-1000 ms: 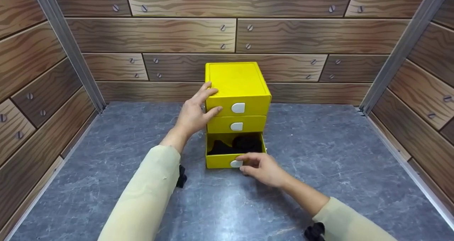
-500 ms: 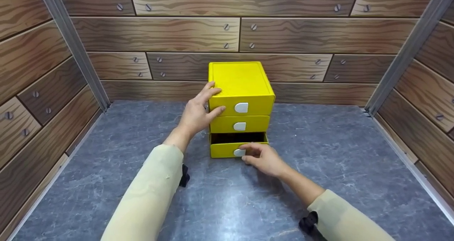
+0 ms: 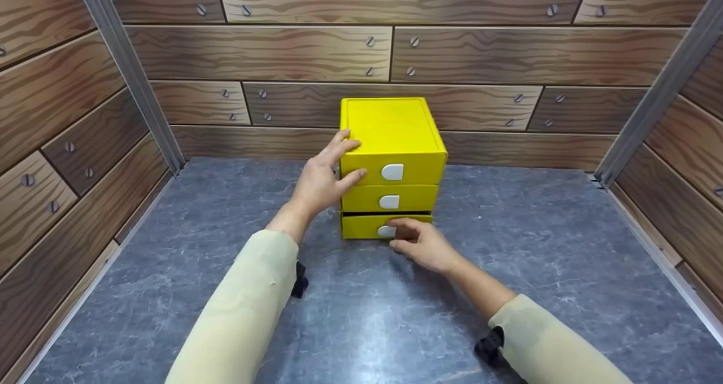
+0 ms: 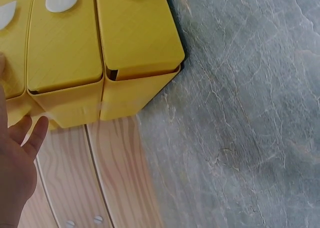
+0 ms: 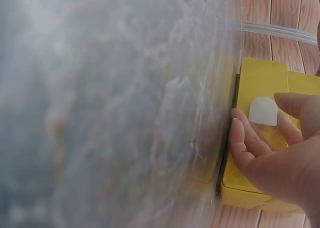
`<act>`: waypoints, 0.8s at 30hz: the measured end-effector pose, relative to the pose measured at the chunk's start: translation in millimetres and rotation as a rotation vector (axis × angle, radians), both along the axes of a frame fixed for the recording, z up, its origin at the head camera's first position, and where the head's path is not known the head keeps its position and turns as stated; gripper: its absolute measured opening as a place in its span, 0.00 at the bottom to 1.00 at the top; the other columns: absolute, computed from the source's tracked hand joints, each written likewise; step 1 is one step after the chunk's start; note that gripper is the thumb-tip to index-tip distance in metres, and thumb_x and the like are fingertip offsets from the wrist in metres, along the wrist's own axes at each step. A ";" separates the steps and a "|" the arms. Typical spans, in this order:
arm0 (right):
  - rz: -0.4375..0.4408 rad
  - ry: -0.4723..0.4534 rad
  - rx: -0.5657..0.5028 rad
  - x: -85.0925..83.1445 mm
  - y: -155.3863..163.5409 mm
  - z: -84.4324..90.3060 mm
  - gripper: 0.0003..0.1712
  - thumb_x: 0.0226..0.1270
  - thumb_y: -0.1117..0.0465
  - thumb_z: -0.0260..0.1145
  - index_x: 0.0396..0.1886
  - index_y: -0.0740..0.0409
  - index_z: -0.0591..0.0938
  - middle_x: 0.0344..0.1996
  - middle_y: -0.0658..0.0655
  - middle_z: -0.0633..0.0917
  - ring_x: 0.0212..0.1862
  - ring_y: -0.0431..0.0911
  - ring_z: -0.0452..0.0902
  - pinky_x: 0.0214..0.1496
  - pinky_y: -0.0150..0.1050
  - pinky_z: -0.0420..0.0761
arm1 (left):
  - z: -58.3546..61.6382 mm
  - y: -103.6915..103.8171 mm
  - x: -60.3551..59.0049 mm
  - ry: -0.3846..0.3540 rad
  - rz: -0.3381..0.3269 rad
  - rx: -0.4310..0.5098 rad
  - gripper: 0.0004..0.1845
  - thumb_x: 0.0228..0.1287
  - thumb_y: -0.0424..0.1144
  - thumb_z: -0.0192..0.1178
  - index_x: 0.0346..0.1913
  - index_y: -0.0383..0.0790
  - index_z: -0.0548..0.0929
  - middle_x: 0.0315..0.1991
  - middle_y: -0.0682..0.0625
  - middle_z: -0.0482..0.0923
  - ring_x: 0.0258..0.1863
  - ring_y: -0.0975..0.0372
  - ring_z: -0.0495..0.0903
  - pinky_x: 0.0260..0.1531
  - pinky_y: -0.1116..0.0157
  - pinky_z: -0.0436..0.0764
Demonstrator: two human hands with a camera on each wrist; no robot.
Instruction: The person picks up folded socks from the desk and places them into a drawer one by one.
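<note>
A yellow three-drawer box (image 3: 393,125) with white handles stands on the grey marbled surface. My left hand (image 3: 318,183) rests at its upper left corner, fingertips on the top edge and thumb on the top drawer's front. In the left wrist view, two of that hand's fingers (image 4: 36,136) lie straight along the box's side. My right hand (image 3: 426,247) is at the bottom drawer (image 3: 361,226), index finger and thumb around its white handle (image 5: 263,111). A thin dark gap shows above this drawer's front; its inside is hidden. The two upper drawers are closed.
Wood-patterned panels (image 3: 260,51) form the back and side walls, with grey metal posts (image 3: 133,73) in the corners. The marbled surface (image 3: 536,226) extends to both sides and in front of the box.
The bottom drawer has slid back into the box, my right hand moving with it; the dark things inside are out of sight. My left hand keeps its place on the corner.
</note>
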State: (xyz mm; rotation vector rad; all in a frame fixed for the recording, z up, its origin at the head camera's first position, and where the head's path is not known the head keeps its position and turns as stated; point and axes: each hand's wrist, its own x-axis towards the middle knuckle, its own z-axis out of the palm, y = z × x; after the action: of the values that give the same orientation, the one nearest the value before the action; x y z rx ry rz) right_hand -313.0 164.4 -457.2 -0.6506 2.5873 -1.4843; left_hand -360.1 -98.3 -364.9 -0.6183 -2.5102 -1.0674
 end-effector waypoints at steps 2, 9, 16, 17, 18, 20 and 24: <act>-0.013 -0.008 0.007 -1.2 0.6 -0.1 0.24 0.75 0.65 0.69 0.68 0.61 0.82 0.49 0.64 0.86 0.44 0.48 0.83 0.45 0.39 0.82 | 1.0 2.4 -0.1 0.000 0.000 0.001 0.31 0.74 0.52 0.68 0.77 0.54 0.75 0.84 0.60 0.56 0.78 0.59 0.66 0.75 0.55 0.67; -0.043 -0.030 -0.002 -2.0 3.4 -2.9 0.26 0.74 0.65 0.70 0.70 0.61 0.81 0.57 0.67 0.86 0.53 0.54 0.85 0.50 0.43 0.84 | 1.2 9.9 0.3 0.007 -0.011 -0.001 0.31 0.74 0.51 0.69 0.76 0.53 0.76 0.84 0.59 0.57 0.78 0.58 0.67 0.74 0.55 0.69; -0.051 -0.057 0.005 -1.4 6.2 -2.6 0.27 0.76 0.65 0.68 0.72 0.61 0.79 0.58 0.68 0.84 0.55 0.57 0.84 0.48 0.43 0.85 | 1.7 11.0 -0.6 0.011 -0.024 -0.002 0.31 0.74 0.51 0.69 0.76 0.52 0.76 0.84 0.58 0.57 0.77 0.57 0.68 0.74 0.55 0.69; -0.042 -0.052 0.005 -0.7 7.3 -2.3 0.28 0.76 0.65 0.68 0.73 0.62 0.78 0.60 0.69 0.84 0.57 0.59 0.84 0.52 0.45 0.85 | 2.2 10.5 -0.6 0.011 -0.025 -0.004 0.31 0.74 0.51 0.69 0.76 0.52 0.76 0.84 0.58 0.56 0.77 0.57 0.68 0.74 0.55 0.69; -0.032 -0.042 0.007 0.4 7.6 -1.6 0.29 0.76 0.65 0.68 0.74 0.62 0.77 0.61 0.69 0.83 0.59 0.61 0.83 0.55 0.47 0.85 | 2.5 9.1 -0.5 0.010 -0.025 -0.005 0.31 0.74 0.51 0.68 0.76 0.52 0.76 0.84 0.58 0.56 0.77 0.57 0.68 0.74 0.55 0.70; -0.011 -0.008 0.018 3.1 9.9 0.1 0.30 0.76 0.65 0.68 0.75 0.63 0.76 0.64 0.69 0.82 0.63 0.63 0.81 0.62 0.51 0.83 | 3.9 5.6 0.5 0.005 -0.023 -0.013 0.31 0.74 0.51 0.68 0.76 0.53 0.75 0.84 0.58 0.56 0.77 0.57 0.68 0.74 0.54 0.70; -0.045 0.079 0.061 12.5 19.0 7.1 0.29 0.75 0.64 0.70 0.73 0.63 0.78 0.66 0.67 0.82 0.64 0.63 0.81 0.66 0.55 0.80 | 7.5 -3.7 3.3 -0.006 -0.026 -0.048 0.34 0.74 0.52 0.69 0.79 0.55 0.72 0.86 0.58 0.52 0.78 0.55 0.66 0.74 0.51 0.70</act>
State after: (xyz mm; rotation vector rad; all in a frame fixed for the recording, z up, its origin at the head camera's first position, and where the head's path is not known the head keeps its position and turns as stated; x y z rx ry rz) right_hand -300.6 183.4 -450.0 -0.6616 2.7124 -1.4132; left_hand -356.8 -102.0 -357.4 -0.6640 -2.5462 -1.0213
